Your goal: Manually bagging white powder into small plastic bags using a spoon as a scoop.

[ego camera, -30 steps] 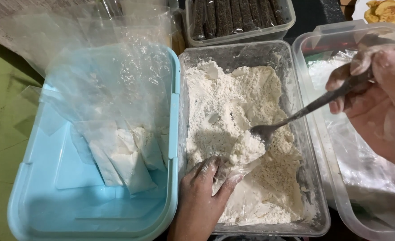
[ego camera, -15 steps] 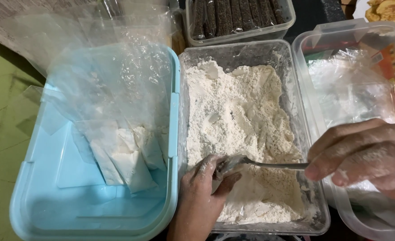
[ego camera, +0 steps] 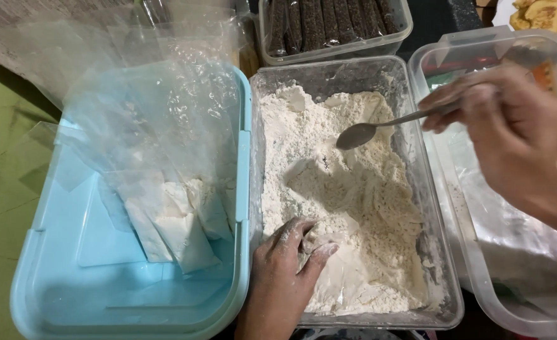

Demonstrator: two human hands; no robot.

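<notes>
Head view, looking down. Centre: a clear rectangular plastic tub [ego camera: 417, 189] holding a heap of white flour-like powder [ego camera: 335, 182], piled higher at the far end and scooped lower near the middle.

Left hand [ego camera: 288, 264]: inside the near end of the clear tub, dusted with powder, fingers curled closed around a small clear plastic pouch [ego camera: 329, 277] partly filled with the white powder. The pouch rests on the powder surface; its mouth appears to face the middle of the tub, though the edge is hard to make out against the white.

Right hand [ego camera: 511, 132]: above the right rim of the clear tub, fingers pinched shut on the handle of a metal spoon [ego camera: 370, 129]. The spoon bowl hangs over the far half of the powder, well apart from the left hand and the pouch. The bowl looks nearly empty, with a thin dusting only.

Left of the tub, touching its wall: a light blue plastic box [ego camera: 133, 296]. Inside it lie several small filled clear pouches of white powder [ego camera: 178, 220], with a loose stack of empty clear plastic bags [ego camera: 140, 107] standing over them and spilling past the far rim.

Right of the tub: a second clear plastic container [ego camera: 511, 264] lined with crinkled clear film, partly under the right hand.

Far side: a clear tray of dark brown stick-shaped rolls [ego camera: 335, 25]. Top right corner: some yellow fried pieces [ego camera: 540, 14].
</notes>
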